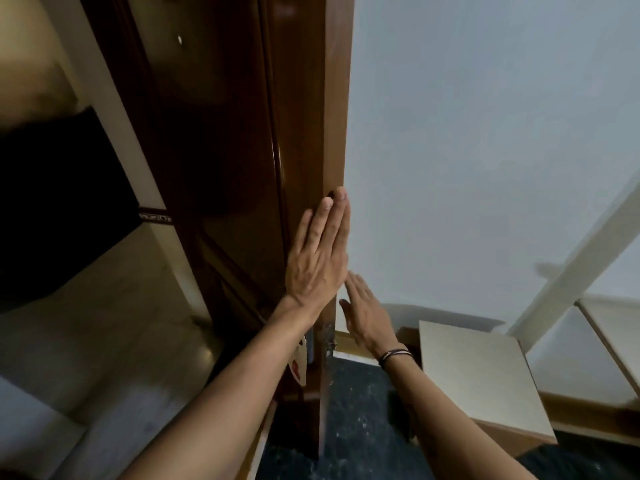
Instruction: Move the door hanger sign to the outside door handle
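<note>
Two bare hands reach toward a dark brown wooden door (221, 140) standing ajar, its lighter edge (337, 126) running from twelve o'clock down to six. The left hand (317, 258) lies flat with fingers straight and together, spread wide and holding nothing, palm against the door at its edge. The right hand (365, 313), with dark bands (394, 356) at the wrist, is also flat and empty, at four o'clock from the left hand, just beside the edge. The door hanger sign (300, 365) peeks out under the left forearm at six o'clock, pale with a red mark, mostly hidden; I cannot tell what it hangs on. A pale blue-grey wall (485, 150) fills the right. Dark speckled flooring (360, 427) lies below, glossy beige tile (104, 323) at eight o'clock, and a cream tabletop (481, 379) at four.
</note>
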